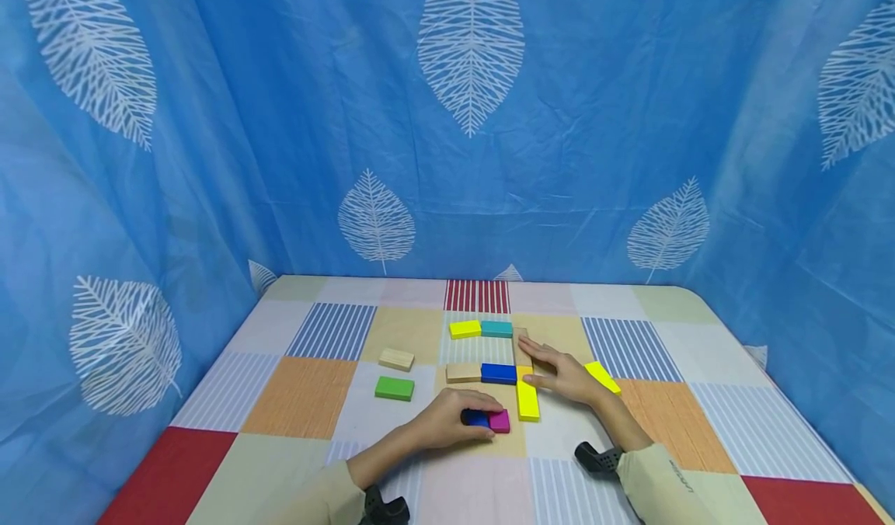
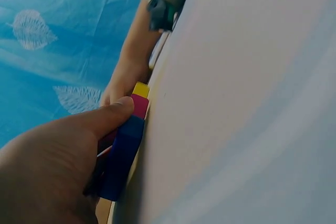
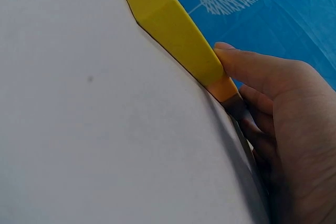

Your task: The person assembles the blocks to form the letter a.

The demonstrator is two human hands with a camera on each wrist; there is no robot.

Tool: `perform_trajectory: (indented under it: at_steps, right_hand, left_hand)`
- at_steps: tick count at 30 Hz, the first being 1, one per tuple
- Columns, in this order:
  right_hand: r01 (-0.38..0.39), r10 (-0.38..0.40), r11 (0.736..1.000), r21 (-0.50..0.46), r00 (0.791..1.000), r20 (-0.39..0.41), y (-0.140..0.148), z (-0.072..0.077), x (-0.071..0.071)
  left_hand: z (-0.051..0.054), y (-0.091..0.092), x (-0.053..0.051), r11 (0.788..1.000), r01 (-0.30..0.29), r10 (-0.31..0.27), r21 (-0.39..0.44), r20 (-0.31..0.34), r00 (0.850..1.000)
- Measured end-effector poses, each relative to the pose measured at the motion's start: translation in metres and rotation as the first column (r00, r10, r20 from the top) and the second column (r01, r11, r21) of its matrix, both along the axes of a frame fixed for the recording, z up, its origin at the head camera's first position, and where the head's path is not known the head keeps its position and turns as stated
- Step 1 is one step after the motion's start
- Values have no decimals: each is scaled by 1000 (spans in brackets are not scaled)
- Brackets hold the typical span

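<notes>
My left hand (image 1: 446, 420) curls around a blue block (image 1: 477, 418) and a magenta block (image 1: 499, 422) lying end to end, gripping the magenta one between thumb and fingertips. In the left wrist view the thumb lies against that magenta block (image 2: 140, 106), beside the blue block (image 2: 122, 156). My right hand (image 1: 572, 377) reaches in from the right with fingers extended. Its thumb touches the yellow block (image 1: 527, 402), also seen in the right wrist view (image 3: 173, 30), while its fingers rest at a plain wooden block (image 1: 518, 354), partly hidden, in line behind the yellow one.
Yellow (image 1: 464, 329) and teal (image 1: 496, 329) blocks form the back row. Wooden (image 1: 464, 373) and blue (image 1: 499, 373) blocks form the middle row. Loose wooden (image 1: 396, 359) and green (image 1: 395, 388) blocks lie left; another yellow block (image 1: 604, 377) lies right. Blue curtains (image 1: 447, 222) surround the table.
</notes>
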State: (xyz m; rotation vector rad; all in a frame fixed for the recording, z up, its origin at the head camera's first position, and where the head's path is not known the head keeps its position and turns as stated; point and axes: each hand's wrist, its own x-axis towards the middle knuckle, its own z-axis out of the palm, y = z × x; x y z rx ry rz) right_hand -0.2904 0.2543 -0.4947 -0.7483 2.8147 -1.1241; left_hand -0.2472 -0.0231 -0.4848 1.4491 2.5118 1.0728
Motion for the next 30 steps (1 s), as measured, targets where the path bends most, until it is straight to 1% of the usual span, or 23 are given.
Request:
perform_trajectory:
  at_steps: [5, 10, 14, 16, 18, 19, 21, 23, 24, 25, 26, 28, 30]
  right_hand:
    - [-3, 3, 1000, -3, 1000, 1, 1, -1, 0]
    - [1, -1, 1000, 5, 1000, -16, 2, -1, 0]
    - [1, -1, 1000, 1, 1000, -14, 2, -1, -1]
    - [4, -4, 1000, 0, 1000, -10, 2, -1, -1]
    - [7, -7, 1000, 3, 1000, -6, 2, -1, -1]
    - [9, -9, 1000, 2, 1000, -6, 2, -1, -1]
    - [9, -9, 1000, 0, 1000, -9, 2, -1, -1]
    - [13, -13, 1000, 4, 1000, -14, 2, -1, -2]
    - [13, -13, 1000, 3, 1000, -18, 2, -1, -2]
    - [15, -15, 1000, 3, 1000, -18, 1, -1, -2]
    - [17, -16, 1000, 5, 1000, -19, 1, -1, -2]
    - [17, -17, 1000, 9, 1000, -19, 1, -1, -1]
    - [12, -12, 1000, 8, 1000, -19, 1, -1, -1]
  left_hand:
    - [-1, 6, 17, 997, 69, -69, 23, -14, 998]
    - [1, 13, 35, 991, 135, -135, 16, 9, 991]
    - [4, 14, 47, 987, 158, -157, -18, 33, 987]
    - [6, 13, 51, 986, 167, -166, -22, 42, 985]
    - [9, 9, 53, 986, 164, -163, -20, 52, 985]
    - [12, 7, 51, 988, 152, -152, -10, 46, 987]
    - [18, -1, 44, 995, 94, -94, 14, 32, 995]
    - [24, -12, 30, 998, -1, 0, 58, 17, 1000]
    - [26, -18, 22, 994, -60, 59, 90, 8, 998]
    - [28, -26, 13, 985, -117, 118, 124, -3, 993]
    - [28, -34, 3, 973, -172, 175, 156, -5, 985]
    - [26, -51, -13, 940, -266, 272, 214, 1, 962]
    - [22, -69, -28, 909, -342, 350, 240, 7, 937]
